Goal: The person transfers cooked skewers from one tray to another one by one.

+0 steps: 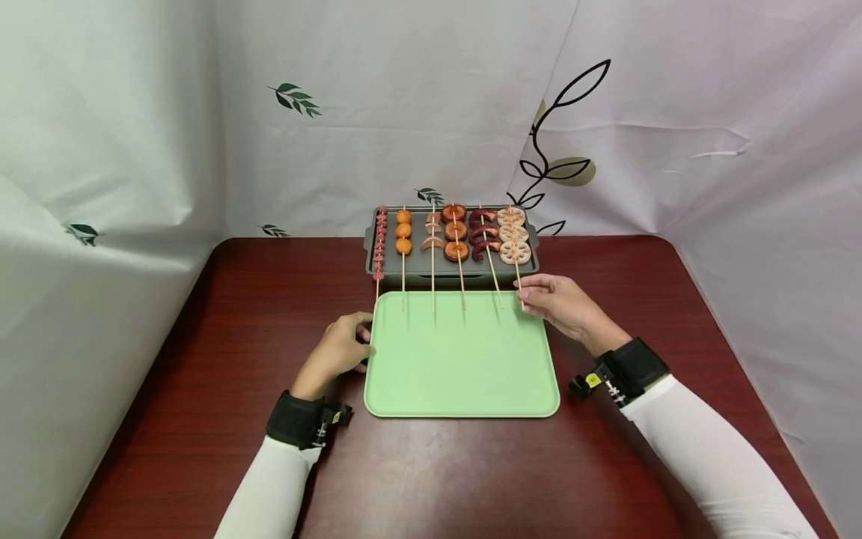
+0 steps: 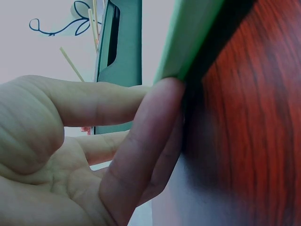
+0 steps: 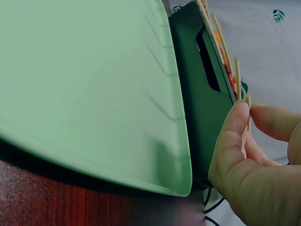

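Head view, left to right: the left hand (image 1: 339, 350) rests at the left edge of the green tray (image 1: 462, 389), fingers loosely curled against its rim near the far-left corner; the left wrist view shows fingertips (image 2: 162, 101) touching the rim (image 2: 188, 42) rather than wrapped round it, so it holds nothing. The tray lies flat in the middle of the worktop (image 1: 202, 419), and just beyond its far edge stands the grey grill pan (image 1: 374, 258), carrying six skewers side by side. All run front to back, food on the pan and bare stick ends pointing toward the person, overhanging the tray's far edge. The rightmost one, the lotus skewer (image 1: 515, 239), has its stick end at the tray's far-right corner, and the right hand (image 1: 562, 303) is there: the right wrist view shows thumb and forefinger (image 3: 233, 136) pinching that stick tip (image 3: 248, 110). So the skewer lies straight ahead of the right hand, long axis away from the body, and well apart from the left hand, which is nearer the leftmost skewer (image 1: 379, 243).
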The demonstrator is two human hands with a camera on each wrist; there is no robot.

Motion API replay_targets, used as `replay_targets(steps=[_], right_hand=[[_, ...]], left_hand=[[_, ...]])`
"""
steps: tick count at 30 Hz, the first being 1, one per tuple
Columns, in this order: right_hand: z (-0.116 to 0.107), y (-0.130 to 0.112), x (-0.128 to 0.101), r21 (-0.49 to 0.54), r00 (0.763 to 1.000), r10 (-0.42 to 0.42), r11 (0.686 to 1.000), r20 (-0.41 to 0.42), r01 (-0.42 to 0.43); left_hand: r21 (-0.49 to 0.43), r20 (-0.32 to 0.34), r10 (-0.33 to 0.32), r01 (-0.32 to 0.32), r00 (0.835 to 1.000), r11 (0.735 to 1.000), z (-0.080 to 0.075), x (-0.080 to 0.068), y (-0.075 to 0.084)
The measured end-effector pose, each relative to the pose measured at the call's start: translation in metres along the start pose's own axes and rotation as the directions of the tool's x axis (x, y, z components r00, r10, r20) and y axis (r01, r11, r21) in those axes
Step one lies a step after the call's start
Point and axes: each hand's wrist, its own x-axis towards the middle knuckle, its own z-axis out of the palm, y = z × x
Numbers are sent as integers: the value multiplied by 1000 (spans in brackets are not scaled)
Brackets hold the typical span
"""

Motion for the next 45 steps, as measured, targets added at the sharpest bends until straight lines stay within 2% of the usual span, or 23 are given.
replay_targets(steps=[19, 32, 45], right_hand=[[-4, 2, 1, 28, 1000, -25, 999, 12, 25], [-4, -5, -13, -138, 1000, -25, 990, 16, 27], [-1, -1, -26, -220, 998, -24, 975, 57, 37]], left_hand=[[8, -12, 15, -15, 1000, 1000, 0, 0, -1], [8, -14, 13, -13, 1000, 1000, 0, 1, 0], [8, -6, 6, -6, 1000, 1000, 1, 1, -2]])
